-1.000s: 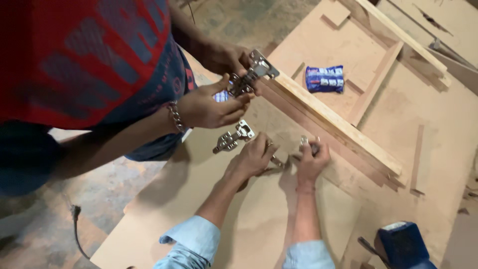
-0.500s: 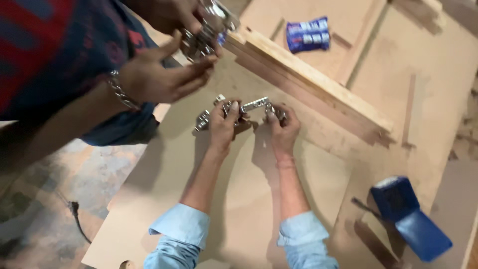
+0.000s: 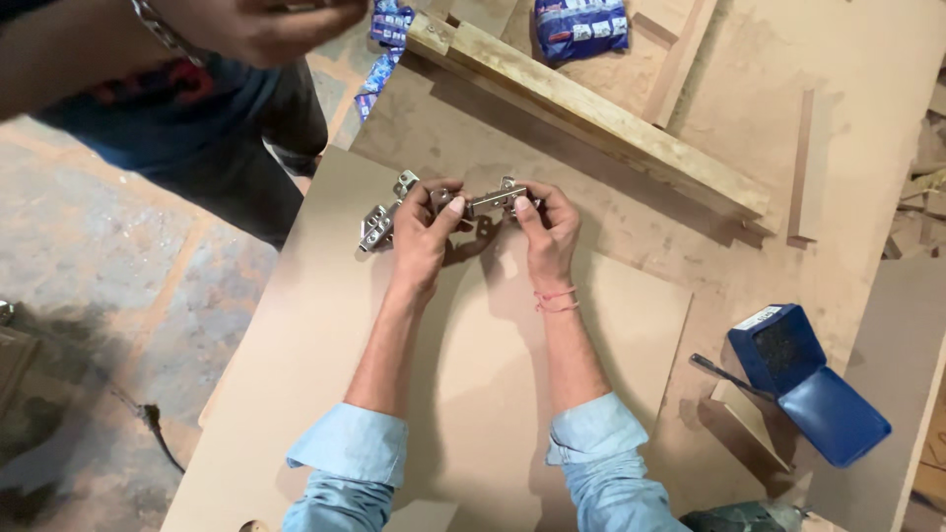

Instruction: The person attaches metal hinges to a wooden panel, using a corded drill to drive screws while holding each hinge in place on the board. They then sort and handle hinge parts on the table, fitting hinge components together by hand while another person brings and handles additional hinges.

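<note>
Just below the wooden rail (image 3: 591, 118), both hands, left (image 3: 422, 236) and right (image 3: 548, 229), are gripping a metal hinge (image 3: 490, 200) over the board (image 3: 296, 374); fingers (image 3: 525, 215) are risking a pinch if it is snapping shut.

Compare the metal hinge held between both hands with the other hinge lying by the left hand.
The held hinge is gripped at its ends by the left hand and right hand, stretched level between them. The second hinge lies on the brown board at the left hand's outer side, slanted; whether the hand touches it is unclear. The held one is partly hidden by fingers; the second shows more fully. Both are silvery metal cabinet hinges.
</note>
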